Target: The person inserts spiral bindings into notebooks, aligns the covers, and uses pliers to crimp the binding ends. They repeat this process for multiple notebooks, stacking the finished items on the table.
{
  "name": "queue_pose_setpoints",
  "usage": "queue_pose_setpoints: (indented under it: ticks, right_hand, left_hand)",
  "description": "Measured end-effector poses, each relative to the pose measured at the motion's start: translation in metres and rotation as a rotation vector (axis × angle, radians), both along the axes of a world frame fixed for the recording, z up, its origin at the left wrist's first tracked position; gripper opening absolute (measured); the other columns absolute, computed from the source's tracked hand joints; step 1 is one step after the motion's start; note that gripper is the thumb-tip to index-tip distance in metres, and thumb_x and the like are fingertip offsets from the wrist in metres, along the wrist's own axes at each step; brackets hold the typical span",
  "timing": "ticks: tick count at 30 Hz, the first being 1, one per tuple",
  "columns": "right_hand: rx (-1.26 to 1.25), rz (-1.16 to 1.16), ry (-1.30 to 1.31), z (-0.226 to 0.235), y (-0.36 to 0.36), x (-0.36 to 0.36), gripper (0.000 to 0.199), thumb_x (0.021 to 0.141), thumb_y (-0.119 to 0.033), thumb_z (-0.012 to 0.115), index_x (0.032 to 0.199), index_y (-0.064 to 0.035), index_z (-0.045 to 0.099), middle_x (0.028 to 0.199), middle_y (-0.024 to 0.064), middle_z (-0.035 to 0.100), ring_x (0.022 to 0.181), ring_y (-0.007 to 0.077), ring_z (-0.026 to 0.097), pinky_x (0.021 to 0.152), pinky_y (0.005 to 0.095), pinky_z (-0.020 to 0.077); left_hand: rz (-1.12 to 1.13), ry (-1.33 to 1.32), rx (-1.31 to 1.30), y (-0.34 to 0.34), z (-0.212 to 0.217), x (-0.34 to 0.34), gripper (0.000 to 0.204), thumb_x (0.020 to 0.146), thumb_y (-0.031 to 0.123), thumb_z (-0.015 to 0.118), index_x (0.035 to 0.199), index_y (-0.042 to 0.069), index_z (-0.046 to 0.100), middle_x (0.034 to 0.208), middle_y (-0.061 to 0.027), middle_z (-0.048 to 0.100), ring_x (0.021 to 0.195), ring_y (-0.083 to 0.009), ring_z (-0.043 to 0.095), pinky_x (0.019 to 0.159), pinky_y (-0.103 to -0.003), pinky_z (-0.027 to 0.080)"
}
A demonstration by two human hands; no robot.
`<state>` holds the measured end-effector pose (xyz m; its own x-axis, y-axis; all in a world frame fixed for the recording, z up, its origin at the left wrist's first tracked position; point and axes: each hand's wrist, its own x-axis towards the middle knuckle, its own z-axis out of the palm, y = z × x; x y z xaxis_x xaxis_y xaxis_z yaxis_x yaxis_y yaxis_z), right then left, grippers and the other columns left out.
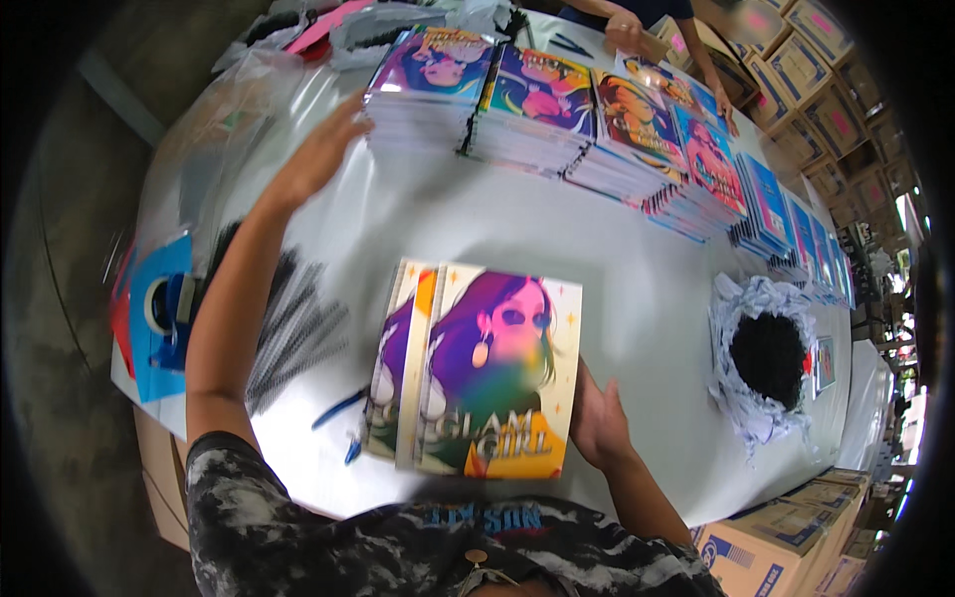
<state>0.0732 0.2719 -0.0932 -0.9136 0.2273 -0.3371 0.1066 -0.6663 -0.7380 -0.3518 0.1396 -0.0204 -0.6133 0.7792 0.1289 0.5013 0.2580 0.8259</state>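
Observation:
Two spiral notebooks with an illustrated portrait on cream covers lie in front of me, the upper one shifted right over the lower. My right hand is at their right edge, its visible fingers apart; part of it is hidden by the notebooks. My left hand reaches to the far left, fingers stretched out at the left side of a stack of notebooks with a purple and blue cover. Further notebook stacks with colourful portrait covers continue rightward in a row.
Black plastic binding coils lie beside my left forearm, near a blue tape dispenser and a blue-handled tool. At right, white wrapping surrounds more black coils. Another person's hand is behind the stacks. Cardboard boxes stand lower right.

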Motion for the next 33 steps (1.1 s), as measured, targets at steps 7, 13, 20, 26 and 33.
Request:
queue_pose_setpoints:
  ticks: [7, 13, 20, 26, 33]
  right_hand:
    - [-0.163, -0.012, -0.084, 0.015, -0.046, -0.010, 0.060, 0.093, -0.050, 0.036, 0.132, -0.0048, 0.035, 0.128, 0.0118, 0.048, 0.114, 0.0263, 0.051, 0.097, 0.0397, 0.0404]
    - [-0.153, 0.045, 0.016, -0.003, -0.050, -0.009, 0.044, 0.091, -0.031, 0.049, 0.125, -0.0023, 0.043, 0.120, 0.0124, 0.054, 0.111, 0.0251, 0.053, 0.095, 0.0375, 0.0413]
    - [0.011, 0.047, 0.016, -0.003, -0.062, -0.003, 0.049, 0.079, -0.006, 0.057, 0.125, -0.0020, 0.041, 0.117, 0.0110, 0.052, 0.109, 0.0217, 0.052, 0.094, 0.0360, 0.0416]
    - [0.189, 0.090, 0.018, 0.010, -0.057, 0.007, 0.053, 0.079, -0.004, 0.056, 0.128, -0.0023, 0.036, 0.120, 0.0110, 0.050, 0.111, 0.0217, 0.051, 0.096, 0.0358, 0.0402]
    - [0.802, 0.129, 0.052, -0.061, -0.047, 0.044, 0.060, 0.082, -0.018, 0.063, 0.130, 0.0018, 0.032, 0.125, 0.0106, 0.048, 0.112, 0.0218, 0.048, 0.098, 0.0331, 0.0361]
  left_hand:
    - [0.187, -0.580, -0.138, -0.133, -0.049, 0.201, 0.084, 0.087, 0.066, 0.028, 0.144, 0.008, 0.012, 0.142, -0.0263, 0.024, 0.131, -0.0345, 0.028, 0.108, -0.040, 0.021]
    - [0.174, -0.824, 0.095, -0.125, -0.064, 0.257, 0.100, 0.082, 0.066, 0.039, 0.140, -0.006, 0.003, 0.145, -0.0278, 0.010, 0.137, -0.0326, 0.012, 0.111, -0.037, 0.010]
    - [0.053, -0.912, 0.193, -0.120, -0.033, 0.274, 0.101, 0.073, 0.034, 0.064, 0.141, -0.005, 0.001, 0.141, -0.0242, 0.025, 0.130, -0.0290, 0.028, 0.107, -0.032, 0.019]
    - [0.132, -0.392, -0.165, -0.126, -0.039, 0.222, 0.086, 0.080, 0.065, 0.047, 0.134, -0.001, 0.037, 0.135, -0.0238, 0.039, 0.128, -0.0319, 0.035, 0.107, -0.036, 0.023]
    - [0.538, 0.475, -0.810, -0.166, -0.049, 0.057, 0.125, 0.047, 0.085, 0.056, 0.144, 0.016, 0.018, 0.147, -0.0239, 0.008, 0.135, -0.0444, -0.004, 0.100, -0.067, -0.005]
